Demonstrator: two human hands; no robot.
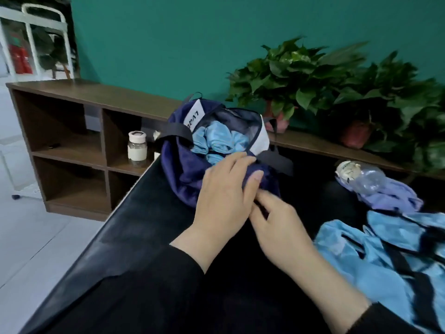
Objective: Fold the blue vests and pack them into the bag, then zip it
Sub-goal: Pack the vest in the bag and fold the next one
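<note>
Fingers point(237, 160) of the left hand point(224, 196) lie nearly straight and close together over the near rim of the bag point(183, 174), with the thumb pressing the navy cloth from the side; fingers of the right hand point(277, 225) are curled toward a small dark piece at the bag's edge, maybe the zip pull, but I cannot tell if they really pinch it. The bag stands open on the black table point(134, 237), and crumpled pale blue vests point(219, 141) fill its mouth up to the rim. I think the zipping is about to start, and the risk is here: the vests sit high and loose, so a fold can be caught in the zip teeth and block it. If the left hand does not keep the cloth down and the rim tight, the soft bag may also bend or tip. More blue cloth point(375, 256) lies just beside the right wrist, so perhaps not all vests are packed. Behind it a clear bottle point(361, 175) rests on purple cloth point(395, 198).
</note>
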